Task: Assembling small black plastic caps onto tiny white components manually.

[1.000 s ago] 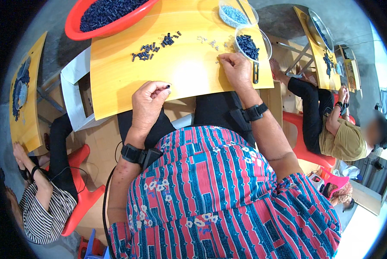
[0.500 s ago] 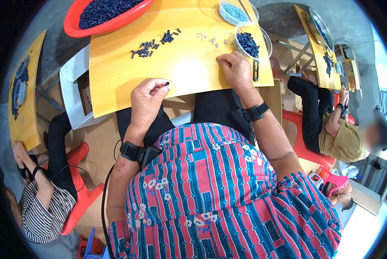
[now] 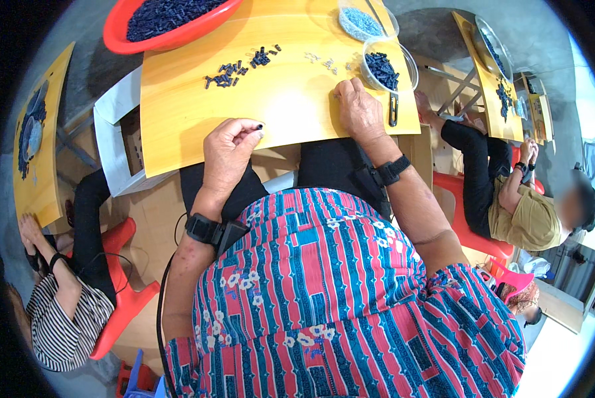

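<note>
Above the near edge of the yellow table, my left hand (image 3: 229, 151) pinches a small black plastic piece (image 3: 259, 127) between thumb and forefinger. Further right, my right hand (image 3: 362, 111) is closed with its fingertips low over the tabletop, just short of a few small clear pieces (image 3: 322, 62). Whatever those fingertips hold is hidden. Loose small dark tubular pieces (image 3: 225, 74) lie scattered on the table beyond my left hand. Past my right hand stands a clear plastic bowl (image 3: 413, 73) with more dark pieces in it.
A red basin (image 3: 115, 36) heaped with dark pieces stands at the far left of the table (image 3: 178, 126). A clear tub of light-blue bits (image 3: 359, 24) sits far right. Near the right edge lies a black-handled object (image 3: 393, 109). People sit at tables on both sides.
My right hand has rolled over, its back now facing up and its fingertips turned under. My left hand stays almost where it was, with the black piece still pinched.
</note>
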A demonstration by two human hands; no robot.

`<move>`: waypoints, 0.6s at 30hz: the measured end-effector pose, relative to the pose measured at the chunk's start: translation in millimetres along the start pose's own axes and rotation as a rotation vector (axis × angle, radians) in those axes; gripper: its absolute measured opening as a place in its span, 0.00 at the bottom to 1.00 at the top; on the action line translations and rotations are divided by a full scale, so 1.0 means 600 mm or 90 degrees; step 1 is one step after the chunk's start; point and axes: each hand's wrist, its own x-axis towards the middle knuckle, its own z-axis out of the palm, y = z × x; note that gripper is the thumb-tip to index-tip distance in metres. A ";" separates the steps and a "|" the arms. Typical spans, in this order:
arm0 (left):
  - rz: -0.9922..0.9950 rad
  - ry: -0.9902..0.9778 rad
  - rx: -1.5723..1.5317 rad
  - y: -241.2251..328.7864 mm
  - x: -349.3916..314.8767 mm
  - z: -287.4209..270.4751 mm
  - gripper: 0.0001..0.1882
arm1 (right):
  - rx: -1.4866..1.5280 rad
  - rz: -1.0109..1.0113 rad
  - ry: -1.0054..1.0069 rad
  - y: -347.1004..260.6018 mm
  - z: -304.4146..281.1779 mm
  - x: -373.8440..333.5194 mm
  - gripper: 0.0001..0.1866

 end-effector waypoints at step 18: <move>-0.038 -0.017 -0.044 -0.001 0.000 -0.003 0.05 | 0.686 0.040 -0.181 -0.109 -0.028 0.017 0.01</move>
